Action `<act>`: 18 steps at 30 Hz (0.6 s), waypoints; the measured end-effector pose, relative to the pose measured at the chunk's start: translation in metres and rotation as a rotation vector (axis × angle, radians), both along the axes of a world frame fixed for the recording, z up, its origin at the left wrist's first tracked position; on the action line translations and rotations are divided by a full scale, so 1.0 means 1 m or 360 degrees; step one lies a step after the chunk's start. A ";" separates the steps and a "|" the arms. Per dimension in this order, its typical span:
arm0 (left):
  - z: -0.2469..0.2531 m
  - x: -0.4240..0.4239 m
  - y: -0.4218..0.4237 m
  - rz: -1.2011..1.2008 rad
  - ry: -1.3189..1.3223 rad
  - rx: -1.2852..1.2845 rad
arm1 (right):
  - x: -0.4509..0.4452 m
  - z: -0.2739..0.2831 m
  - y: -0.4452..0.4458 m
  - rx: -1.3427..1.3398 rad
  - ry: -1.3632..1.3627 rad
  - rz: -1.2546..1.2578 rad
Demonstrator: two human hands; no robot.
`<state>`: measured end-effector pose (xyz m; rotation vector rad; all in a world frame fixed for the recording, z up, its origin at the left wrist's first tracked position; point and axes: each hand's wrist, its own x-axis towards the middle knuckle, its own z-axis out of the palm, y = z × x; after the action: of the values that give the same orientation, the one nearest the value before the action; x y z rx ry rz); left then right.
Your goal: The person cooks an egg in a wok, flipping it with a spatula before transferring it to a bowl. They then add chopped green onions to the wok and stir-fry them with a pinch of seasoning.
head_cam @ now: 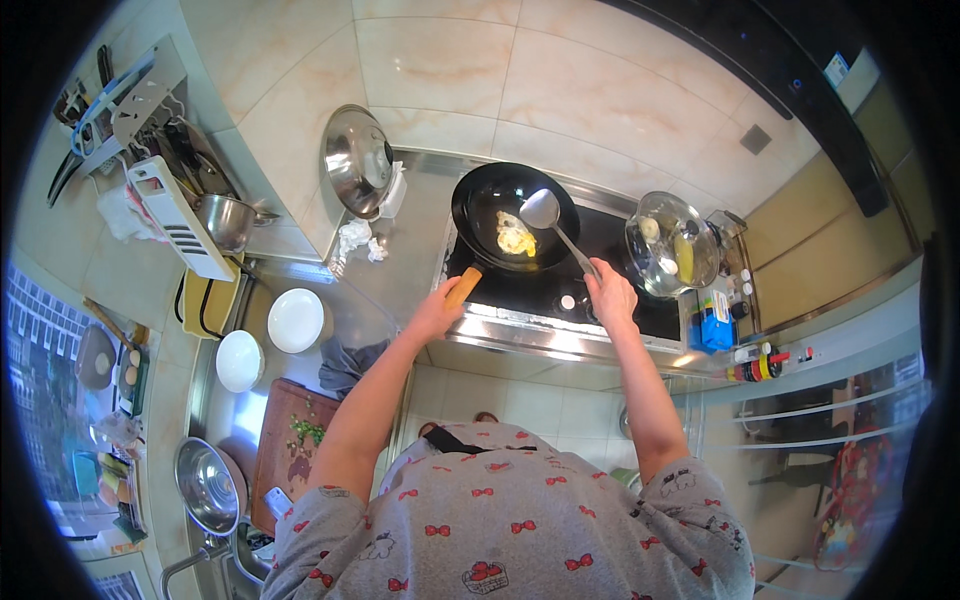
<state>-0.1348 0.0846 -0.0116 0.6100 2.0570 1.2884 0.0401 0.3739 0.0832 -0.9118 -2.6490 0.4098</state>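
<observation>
A black wok (478,196) stands on the black glass cooktop (517,296), tilted a little towards the left. My left hand (435,309) is closed round its wooden handle (464,287). In the wok lies a fried egg (515,235) with some yellow yolk at its lower right. My right hand (613,294) grips the handle of a metal wok spatula (541,209), whose blade is over the wok just above and to the right of the egg. Whether the blade touches the wok cannot be told.
Right of the wok sits a pot with a glass lid (673,244), food inside. A large metal lid (356,161) leans against the wall at left. White bowls (296,321), a grey cloth (349,365) and a wooden cutting board (285,420) with chopped greens (307,431) lie on the left counter.
</observation>
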 end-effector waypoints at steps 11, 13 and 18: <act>0.005 0.000 0.000 -0.0004 0.0026 -0.0035 | 0.006 -0.004 -0.008 0.0066 -0.0226 0.0218; 0.005 0.002 0.000 0.0019 0.0040 -0.0044 | 0.007 0.003 -0.001 0.0169 -0.0268 0.0239; 0.002 0.000 0.000 0.0021 0.0039 -0.0047 | 0.005 0.021 0.018 0.0555 -0.0192 0.0319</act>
<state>-0.1344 0.0851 -0.0095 0.6027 2.0996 1.2619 0.0449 0.3919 0.1039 -0.5815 -2.8070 -0.0689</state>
